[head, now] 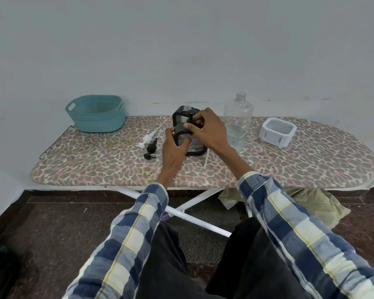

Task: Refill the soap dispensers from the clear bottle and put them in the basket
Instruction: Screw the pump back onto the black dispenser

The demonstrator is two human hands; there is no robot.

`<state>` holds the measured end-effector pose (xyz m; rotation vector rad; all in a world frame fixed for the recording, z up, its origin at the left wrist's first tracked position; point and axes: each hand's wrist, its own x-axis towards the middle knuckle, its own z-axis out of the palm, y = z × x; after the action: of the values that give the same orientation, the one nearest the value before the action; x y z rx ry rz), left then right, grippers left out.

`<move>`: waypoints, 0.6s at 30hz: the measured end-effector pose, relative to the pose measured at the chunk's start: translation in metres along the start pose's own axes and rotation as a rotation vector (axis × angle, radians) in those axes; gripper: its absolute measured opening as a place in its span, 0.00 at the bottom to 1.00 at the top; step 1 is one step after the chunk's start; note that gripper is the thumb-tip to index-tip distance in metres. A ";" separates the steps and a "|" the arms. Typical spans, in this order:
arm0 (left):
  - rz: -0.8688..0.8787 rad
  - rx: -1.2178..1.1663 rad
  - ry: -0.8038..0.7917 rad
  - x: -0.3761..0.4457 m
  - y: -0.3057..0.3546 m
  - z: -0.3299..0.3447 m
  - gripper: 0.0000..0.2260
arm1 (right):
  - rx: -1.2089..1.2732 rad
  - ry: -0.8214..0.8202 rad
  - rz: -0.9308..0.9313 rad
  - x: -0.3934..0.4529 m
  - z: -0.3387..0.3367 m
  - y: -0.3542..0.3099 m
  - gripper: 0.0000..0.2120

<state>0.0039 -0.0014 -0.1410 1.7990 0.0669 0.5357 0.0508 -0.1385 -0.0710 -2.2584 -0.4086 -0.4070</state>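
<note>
black-framed clear soap dispenser, standing on the leopard-print ironing board, is held at its near side by the left hand, whose fingers and thumb curl round the frame. the right hand comes over the top, fingertips pinched on the black pump head at the dispenser's neck. a second black-framed dispenser stands directly behind the first, its neck open. the tall clear plastic bottle, uncapped and holding liquid in its lower part, stands just right of the hands; a squat white-framed dispenser body lies further right. three loose pump heads, one white and two black, lie on the board to the left, and the teal woven plastic basket sits at the far left end, holding no dispensers that can be seen.

the step in hand appears to be seating or turning the pump on the near dispenser; which direction cannot be told. to do it well: keep the left grip firm and low so the body neither twists nor tips, hold the pump square to the neck so the thread catches cleanly, and turn with the fingertips only. the clear bottle is near the right forearm, so a wide elbow swing risks toppling it.
</note>
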 end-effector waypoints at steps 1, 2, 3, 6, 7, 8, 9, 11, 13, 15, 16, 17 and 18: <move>0.003 -0.008 -0.011 0.000 0.000 0.000 0.23 | 0.014 -0.063 -0.021 0.003 -0.006 0.001 0.18; 0.005 -0.014 -0.023 0.000 0.000 0.000 0.23 | 0.022 -0.125 -0.040 0.007 -0.012 0.003 0.18; 0.007 -0.019 -0.030 0.000 0.000 0.000 0.24 | 0.019 -0.173 -0.052 0.011 -0.015 0.004 0.19; 0.014 -0.017 -0.018 0.000 0.002 0.000 0.27 | 0.018 -0.191 -0.054 0.015 -0.014 0.003 0.17; 0.013 -0.015 -0.012 0.000 0.002 0.000 0.28 | 0.031 -0.171 -0.050 0.014 -0.012 0.001 0.14; 0.012 -0.005 -0.004 0.000 0.001 0.000 0.29 | 0.036 -0.142 -0.042 0.013 -0.009 -0.001 0.14; 0.014 0.015 0.006 0.001 0.000 0.000 0.29 | 0.022 -0.113 -0.026 0.012 -0.007 -0.003 0.15; 0.017 0.073 0.028 0.001 -0.002 0.001 0.26 | -0.009 -0.058 0.021 0.007 -0.003 -0.007 0.17; 0.021 0.124 0.054 0.002 -0.003 0.002 0.24 | -0.015 0.004 0.067 0.001 0.001 -0.012 0.18; 0.026 0.160 0.067 0.002 -0.004 0.003 0.23 | -0.043 0.056 0.085 -0.003 0.006 -0.015 0.20; 0.027 0.166 0.067 0.002 -0.004 0.003 0.23 | -0.055 0.070 0.089 -0.004 0.007 -0.016 0.21; 0.026 0.165 0.064 0.002 -0.005 0.003 0.23 | -0.053 0.068 0.091 -0.004 0.007 -0.017 0.22; 0.028 0.158 0.058 0.001 -0.005 0.003 0.23 | -0.037 0.053 0.088 -0.003 0.004 -0.016 0.23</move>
<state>0.0073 -0.0020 -0.1455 1.9402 0.1270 0.6170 0.0416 -0.1256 -0.0642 -2.2873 -0.2750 -0.4307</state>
